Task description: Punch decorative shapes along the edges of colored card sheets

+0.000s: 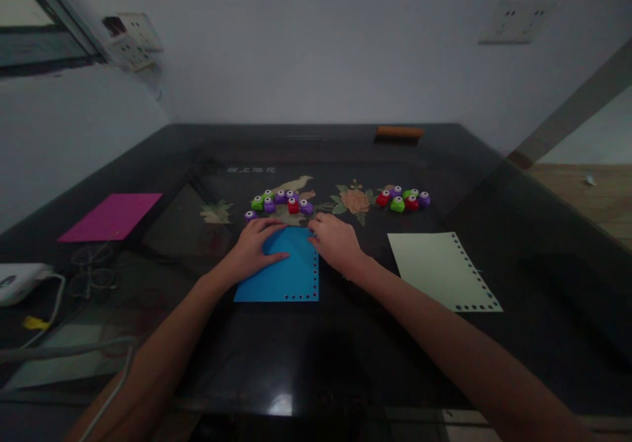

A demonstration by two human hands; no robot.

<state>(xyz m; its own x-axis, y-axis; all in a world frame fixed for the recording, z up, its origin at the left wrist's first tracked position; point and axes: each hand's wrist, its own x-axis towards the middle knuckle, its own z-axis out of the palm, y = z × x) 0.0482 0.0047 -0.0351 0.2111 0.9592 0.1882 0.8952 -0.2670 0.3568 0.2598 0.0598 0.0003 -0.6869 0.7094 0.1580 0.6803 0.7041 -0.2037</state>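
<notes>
Home room: floral glass-topped table [494,185], wall sockets [516,22].

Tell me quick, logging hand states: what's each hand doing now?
Left hand: open, flat on the blue paper.
Right hand: at the paper's far right corner; grip cannot be told.

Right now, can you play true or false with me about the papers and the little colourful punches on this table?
1. Both hands rest on the blue paper. True: the left hand lies flat on it and the right hand is at its far right corner.
2. The pink paper lies to the right of the blue one. False: it lies far to the left.
3. The pale green paper has holes along two edges. True.
4. All the little punches sit in one heap. False: a second group of punches sits further right.
5. The right hand holds a red punch in the air. False: it rests on the table.
</notes>
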